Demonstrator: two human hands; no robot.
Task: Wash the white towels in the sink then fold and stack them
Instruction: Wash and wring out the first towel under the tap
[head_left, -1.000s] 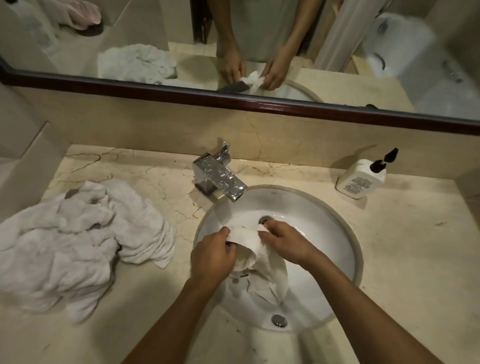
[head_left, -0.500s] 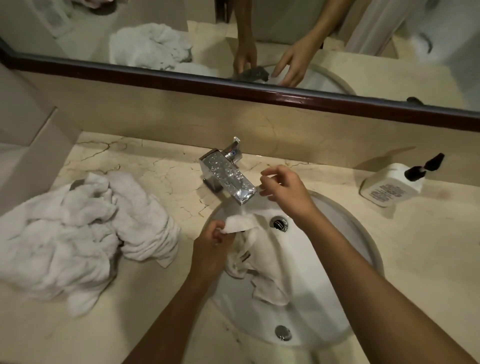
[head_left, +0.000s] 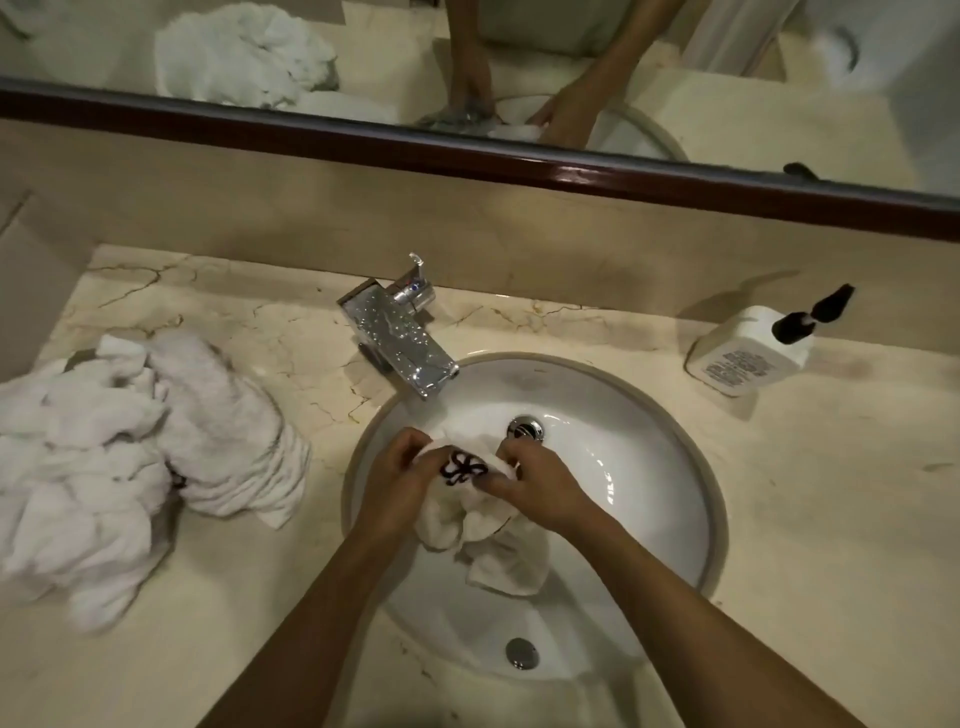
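Both grips curled tight on bunched white towel (head_left: 483, 514) in sink (head_left: 644, 415) under faucet (head_left: 400, 338): left hand (head_left: 400, 467), right hand (head_left: 535, 483). Dark emblem up; loose end trailing toward near rim. Towel heap (head_left: 130, 457) at worktop's left edge.

Your towel (head_left: 488, 525): soft white terry cloth. Sink (head_left: 649, 467): glossy white ceramic. Faucet (head_left: 400, 343): shiny chrome, water-spotted. Counter (head_left: 831, 519): polished veined beige marble.

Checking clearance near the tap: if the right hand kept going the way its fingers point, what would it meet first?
Probably the left hand, just past the towel both grip; the right hand points left across the basin. Depth is unclear.
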